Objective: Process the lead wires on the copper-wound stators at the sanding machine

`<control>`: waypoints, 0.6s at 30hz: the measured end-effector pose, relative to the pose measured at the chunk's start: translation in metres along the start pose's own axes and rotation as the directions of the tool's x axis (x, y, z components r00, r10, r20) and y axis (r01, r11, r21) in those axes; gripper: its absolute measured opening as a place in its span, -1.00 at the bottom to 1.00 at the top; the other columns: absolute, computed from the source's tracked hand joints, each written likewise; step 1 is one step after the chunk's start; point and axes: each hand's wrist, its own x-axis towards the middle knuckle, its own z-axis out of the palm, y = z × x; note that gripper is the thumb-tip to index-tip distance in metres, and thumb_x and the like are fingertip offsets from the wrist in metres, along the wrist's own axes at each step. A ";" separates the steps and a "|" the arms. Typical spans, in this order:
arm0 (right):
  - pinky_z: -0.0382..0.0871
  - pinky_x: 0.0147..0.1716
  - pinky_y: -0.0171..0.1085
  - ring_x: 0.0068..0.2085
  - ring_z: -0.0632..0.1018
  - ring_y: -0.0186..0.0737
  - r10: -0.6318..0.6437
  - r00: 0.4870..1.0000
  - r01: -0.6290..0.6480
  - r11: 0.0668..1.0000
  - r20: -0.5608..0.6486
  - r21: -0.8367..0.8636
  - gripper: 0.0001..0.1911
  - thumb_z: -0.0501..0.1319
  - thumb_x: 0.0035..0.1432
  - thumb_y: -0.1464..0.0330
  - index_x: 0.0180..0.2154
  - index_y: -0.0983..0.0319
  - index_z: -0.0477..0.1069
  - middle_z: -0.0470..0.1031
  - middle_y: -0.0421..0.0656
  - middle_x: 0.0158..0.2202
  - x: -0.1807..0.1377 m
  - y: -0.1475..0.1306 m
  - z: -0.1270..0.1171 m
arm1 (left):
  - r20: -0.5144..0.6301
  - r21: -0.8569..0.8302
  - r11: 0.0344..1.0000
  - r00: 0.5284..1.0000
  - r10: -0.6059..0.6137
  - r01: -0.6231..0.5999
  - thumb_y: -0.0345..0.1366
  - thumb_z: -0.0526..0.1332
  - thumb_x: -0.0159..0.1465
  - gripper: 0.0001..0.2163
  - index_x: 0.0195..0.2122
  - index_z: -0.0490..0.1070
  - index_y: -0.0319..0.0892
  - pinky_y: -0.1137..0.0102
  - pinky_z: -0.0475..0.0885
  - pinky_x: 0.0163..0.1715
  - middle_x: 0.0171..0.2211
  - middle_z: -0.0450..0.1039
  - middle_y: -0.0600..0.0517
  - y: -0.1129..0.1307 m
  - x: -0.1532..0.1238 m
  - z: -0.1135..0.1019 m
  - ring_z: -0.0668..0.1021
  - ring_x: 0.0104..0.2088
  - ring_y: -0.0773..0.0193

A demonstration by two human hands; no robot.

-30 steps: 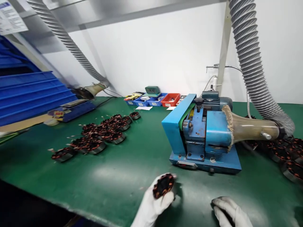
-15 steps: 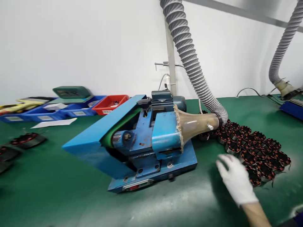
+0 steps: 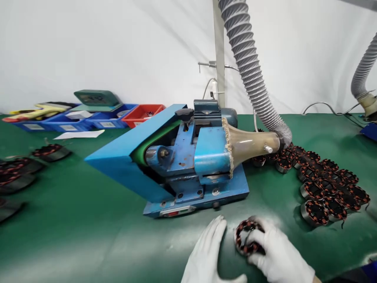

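My right hand (image 3: 275, 251), in a white glove, grips a motor stator (image 3: 246, 237) by its right side. The stator is a metal ring with copper coils and black insulation inside, and it is near the front of the green table. Just left of it, my gloved left hand (image 3: 206, 251) is open, fingers stretched forward and thumb spread, apart from the stator. Beyond both hands stands a blue belt sander (image 3: 212, 157) with a green belt. Several more stators (image 3: 313, 212) are grouped to the right of the machine.
A grey ribbed hose (image 3: 250, 67) runs down to the sander's amber funnel (image 3: 253, 145). Blue bins (image 3: 107, 122) and a red bin (image 3: 144, 114) line the back left. Several stators (image 3: 17, 173) lie at the left edge. A second hose (image 3: 363, 67) hangs at far right.
My right hand has moved from beside the stator group toward the front middle and now holds a stator. My left hand has come into view. The camera view has shifted slightly.
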 end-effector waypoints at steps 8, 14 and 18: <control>0.42 -0.32 -0.26 -0.37 0.55 -0.19 0.057 0.993 -0.111 0.747 0.103 0.655 -0.73 0.20 0.11 0.33 -0.11 0.20 0.46 0.58 -0.18 -0.37 0.006 -0.007 -0.009 | 0.248 -0.180 0.982 0.969 -0.012 0.059 -0.16 0.43 -0.26 -0.27 0.00 0.36 -0.26 -0.10 0.35 0.08 0.05 0.43 -0.38 0.017 0.020 -0.016 0.44 0.10 -0.24; 0.37 -0.48 -0.35 -0.50 0.49 -0.30 0.370 0.922 0.058 0.172 -0.119 0.983 -0.73 0.34 0.04 0.21 -0.25 0.23 0.50 0.51 -0.22 -0.51 0.011 0.007 -0.034 | 0.157 -0.153 0.987 0.987 -0.015 0.040 -0.18 0.42 -0.22 -0.25 0.04 0.33 -0.34 -0.10 0.42 0.00 0.06 0.38 -0.47 0.017 0.014 -0.026 0.43 0.09 -0.32; 0.43 -0.24 -0.26 -0.33 0.58 -0.21 0.407 0.913 -0.044 0.165 -0.027 0.985 -0.70 0.42 -0.05 0.26 -0.25 0.24 0.55 0.61 -0.11 -0.35 0.004 0.017 -0.016 | 0.235 -0.351 0.916 0.965 -0.114 0.194 -0.39 0.43 -0.31 -0.38 -0.12 0.42 -0.13 -0.05 0.41 0.00 0.01 0.46 -0.26 0.024 0.013 -0.031 0.47 0.04 -0.29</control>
